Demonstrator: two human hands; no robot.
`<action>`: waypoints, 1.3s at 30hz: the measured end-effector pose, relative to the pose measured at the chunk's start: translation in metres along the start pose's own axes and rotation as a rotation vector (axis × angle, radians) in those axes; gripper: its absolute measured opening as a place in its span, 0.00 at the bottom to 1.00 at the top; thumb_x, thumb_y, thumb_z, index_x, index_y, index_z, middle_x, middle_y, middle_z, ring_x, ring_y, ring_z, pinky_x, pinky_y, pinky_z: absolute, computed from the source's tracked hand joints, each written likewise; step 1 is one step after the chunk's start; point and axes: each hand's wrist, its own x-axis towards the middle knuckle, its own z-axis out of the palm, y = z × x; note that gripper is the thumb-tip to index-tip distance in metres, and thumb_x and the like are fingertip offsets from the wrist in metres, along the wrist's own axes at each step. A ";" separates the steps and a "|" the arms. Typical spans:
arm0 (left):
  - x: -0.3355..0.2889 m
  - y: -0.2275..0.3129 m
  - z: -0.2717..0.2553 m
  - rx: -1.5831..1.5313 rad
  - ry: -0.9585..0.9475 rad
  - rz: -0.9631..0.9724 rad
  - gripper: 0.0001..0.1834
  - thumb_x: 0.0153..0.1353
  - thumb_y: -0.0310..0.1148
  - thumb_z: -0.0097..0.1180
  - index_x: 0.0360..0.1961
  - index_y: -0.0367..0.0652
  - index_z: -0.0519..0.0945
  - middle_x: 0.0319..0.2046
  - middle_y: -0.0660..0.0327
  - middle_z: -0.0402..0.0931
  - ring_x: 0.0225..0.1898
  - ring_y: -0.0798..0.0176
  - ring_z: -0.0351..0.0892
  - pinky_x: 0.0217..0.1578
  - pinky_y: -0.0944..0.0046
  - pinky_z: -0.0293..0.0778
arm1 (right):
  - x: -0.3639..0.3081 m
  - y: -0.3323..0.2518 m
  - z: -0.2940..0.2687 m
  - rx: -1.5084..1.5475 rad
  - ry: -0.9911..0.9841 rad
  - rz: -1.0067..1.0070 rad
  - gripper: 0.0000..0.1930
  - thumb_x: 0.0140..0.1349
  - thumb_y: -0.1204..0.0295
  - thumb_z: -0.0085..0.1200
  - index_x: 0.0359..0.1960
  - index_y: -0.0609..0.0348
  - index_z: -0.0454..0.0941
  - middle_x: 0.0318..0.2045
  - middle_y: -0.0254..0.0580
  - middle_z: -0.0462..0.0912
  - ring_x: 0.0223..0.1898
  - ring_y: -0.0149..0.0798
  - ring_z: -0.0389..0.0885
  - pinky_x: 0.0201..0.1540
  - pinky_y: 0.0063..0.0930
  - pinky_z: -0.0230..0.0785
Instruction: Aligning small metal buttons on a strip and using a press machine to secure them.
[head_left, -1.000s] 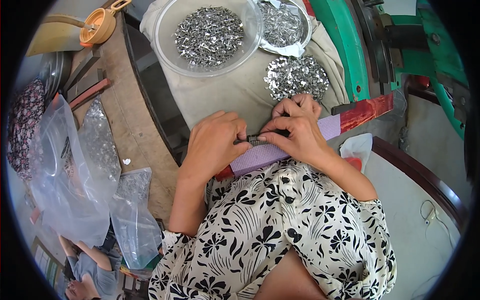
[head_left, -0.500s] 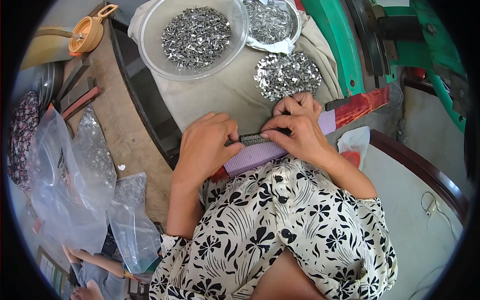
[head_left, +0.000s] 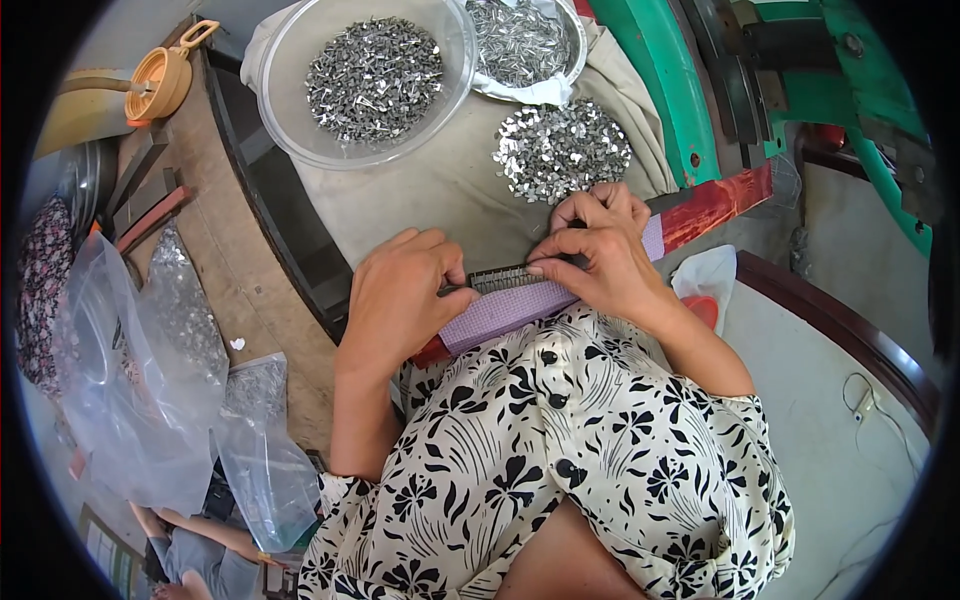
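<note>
A dark slotted metal strip (head_left: 497,278), with thin pins or teeth in a row, lies along the table's near edge behind a purple checked cloth band (head_left: 512,316). My left hand (head_left: 405,290) is curled round the strip's left end, thumb and forefinger gripping it. Thumb and forefinger of my right hand (head_left: 612,258) press together at the strip's right part; whatever is between them is too small to make out. The other right fingers are bent beside a loose pile of small shiny metal pieces (head_left: 562,150) on the beige cloth (head_left: 420,215).
Behind stand a clear plastic tub (head_left: 290,135) of small metal parts and a lined bowl (head_left: 578,60) of thin metal pins. Green machinery (head_left: 660,90) rises at the right. On the left, a wooden bench (head_left: 235,235) holds plastic bags (head_left: 130,380). Another person (head_left: 205,555) sits lower left.
The view has shifted slightly, so the tub and pile appear a little further left. My left hand has slid slightly left, baring more of the strip; my right hand stays at its right part.
</note>
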 end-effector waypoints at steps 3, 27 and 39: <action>0.000 0.001 -0.001 0.002 -0.015 -0.012 0.13 0.41 0.30 0.70 0.23 0.40 0.76 0.25 0.60 0.74 0.34 0.52 0.75 0.34 0.53 0.71 | 0.000 0.000 0.000 0.013 -0.016 0.013 0.08 0.47 0.62 0.70 0.28 0.46 0.88 0.35 0.26 0.75 0.48 0.42 0.65 0.54 0.44 0.48; 0.000 0.001 -0.001 -0.017 -0.024 -0.015 0.12 0.42 0.30 0.68 0.24 0.40 0.76 0.26 0.60 0.73 0.35 0.52 0.75 0.35 0.54 0.71 | -0.003 0.011 -0.013 -0.027 -0.060 -0.017 0.07 0.47 0.65 0.70 0.29 0.45 0.88 0.37 0.23 0.77 0.49 0.38 0.67 0.55 0.41 0.49; 0.001 0.001 0.000 -0.009 -0.021 -0.024 0.12 0.41 0.30 0.69 0.23 0.39 0.76 0.25 0.60 0.73 0.33 0.54 0.75 0.33 0.55 0.70 | -0.010 0.016 -0.012 -0.047 0.044 -0.094 0.09 0.44 0.66 0.71 0.29 0.45 0.87 0.36 0.24 0.77 0.47 0.41 0.68 0.52 0.38 0.53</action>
